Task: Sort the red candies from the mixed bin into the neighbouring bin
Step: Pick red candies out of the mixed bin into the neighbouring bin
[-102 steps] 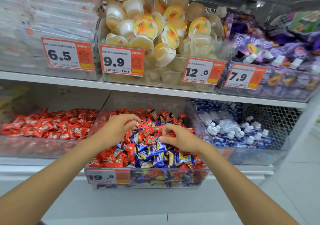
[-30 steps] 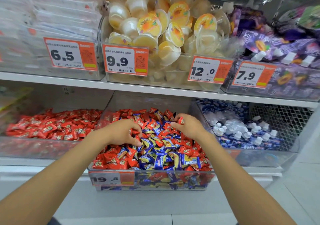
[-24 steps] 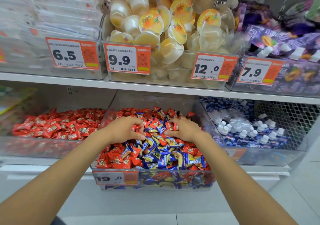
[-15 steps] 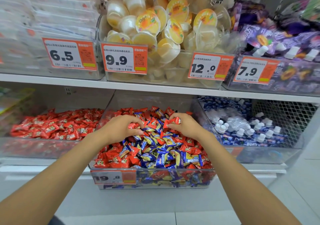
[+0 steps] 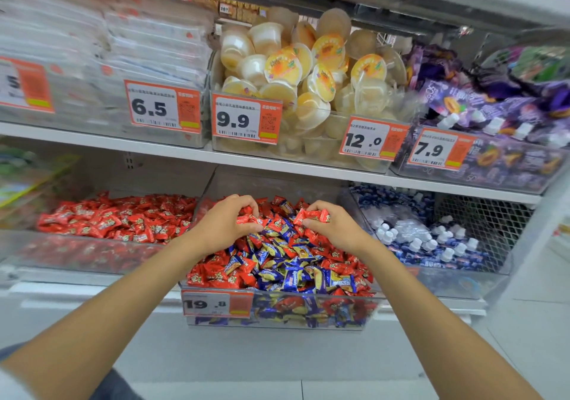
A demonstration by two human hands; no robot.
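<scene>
Upper shelf, left to right: price tag 6.5, price tag 9.9, price tag 12.0, price tag 7.9. Lower centre, the mixed bin carries a front tag reading 19.8.

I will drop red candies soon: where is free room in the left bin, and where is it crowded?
Free: the gap between the red pile in the neighbouring bin and the upper shelf. Crowded: the mixed bin, heaped, with left hand and right hand in it.
</scene>
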